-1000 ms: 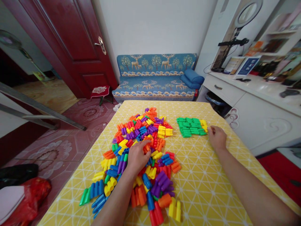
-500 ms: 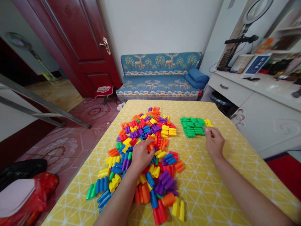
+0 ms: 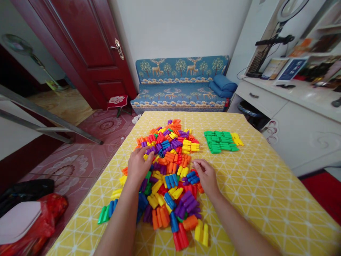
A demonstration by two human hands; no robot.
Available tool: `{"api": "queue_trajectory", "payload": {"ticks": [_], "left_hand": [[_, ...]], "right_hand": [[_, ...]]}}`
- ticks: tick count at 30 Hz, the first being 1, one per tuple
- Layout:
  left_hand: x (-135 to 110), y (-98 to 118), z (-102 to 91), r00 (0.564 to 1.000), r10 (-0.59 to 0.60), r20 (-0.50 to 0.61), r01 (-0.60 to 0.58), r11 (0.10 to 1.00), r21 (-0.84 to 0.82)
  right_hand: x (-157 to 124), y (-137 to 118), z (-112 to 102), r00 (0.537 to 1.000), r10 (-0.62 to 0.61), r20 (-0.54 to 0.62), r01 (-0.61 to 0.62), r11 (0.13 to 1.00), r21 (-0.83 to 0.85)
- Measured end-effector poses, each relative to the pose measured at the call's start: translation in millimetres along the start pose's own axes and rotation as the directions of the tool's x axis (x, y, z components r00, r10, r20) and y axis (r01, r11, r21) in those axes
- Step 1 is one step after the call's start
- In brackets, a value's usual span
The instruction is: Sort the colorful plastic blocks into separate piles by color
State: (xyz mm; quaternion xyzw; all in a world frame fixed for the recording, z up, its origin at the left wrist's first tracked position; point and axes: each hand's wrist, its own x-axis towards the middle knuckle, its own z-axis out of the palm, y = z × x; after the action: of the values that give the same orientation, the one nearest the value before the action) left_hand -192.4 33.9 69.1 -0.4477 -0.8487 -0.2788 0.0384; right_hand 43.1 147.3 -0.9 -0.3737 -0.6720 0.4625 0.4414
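Here, a left hand point(image 3: 139, 164) and a right hand point(image 3: 208, 176) at a heap of plastic blocks point(image 3: 171, 180)

At the bottom centre of the frame, a red block point(image 3: 180, 237) and a yellow block point(image 3: 201, 233) lie at the heap's near edge, on a yellow tablecloth point(image 3: 255, 202) with white lines. The heap spreads up through the centre in blue, purple, orange, red, yellow and green. The hands are apart, one on each side of it. The left hand bends over the heap's left side, thumb and fingers parted; whether it grips a block cannot be told. The right hand is at the heap's right edge, thumb and forefinger close together; whether anything is between them is unclear. Right of centre, well apart from the heap, green blocks point(image 3: 220, 141) lie side by side in a flat patch, with yellow pieces point(image 3: 236, 139) at its right end. Beyond the table, at upper centre, stands a blue sofa point(image 3: 173, 93) patterned with deer and trees. A dark red door point(image 3: 89, 46) fills the upper left.
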Motion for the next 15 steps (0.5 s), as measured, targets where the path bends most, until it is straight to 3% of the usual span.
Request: {"api": "queue_trajectory", "payload": {"ticks": [3,6,11,15], "left_hand": [[6.0,-23.9,0.3,0.987,-0.078,0.143,0.061,0.991,0.117],[5.2,-32.6,3.9,0.976,-0.067,0.206,0.047,0.994,0.102],[3.7,-18.2,6.6,0.972,0.094,0.217,-0.101,0.995,0.022],[-5.3,8.3,9.3,0.946,0.228,0.229,-0.170,0.954,-0.247]], "right_hand": [[0.1,1.0,0.2,1.000,0.019,0.000,-0.019,1.000,0.009],[-0.7,-1.4,1.0,1.000,0.009,0.006,-0.009,1.000,-0.001],[-0.5,-5.3,0.6,1.000,0.003,0.015,-0.002,0.999,-0.035],[-0.8,-6.4,0.5,0.997,-0.061,0.046,0.065,0.994,-0.086]]}}
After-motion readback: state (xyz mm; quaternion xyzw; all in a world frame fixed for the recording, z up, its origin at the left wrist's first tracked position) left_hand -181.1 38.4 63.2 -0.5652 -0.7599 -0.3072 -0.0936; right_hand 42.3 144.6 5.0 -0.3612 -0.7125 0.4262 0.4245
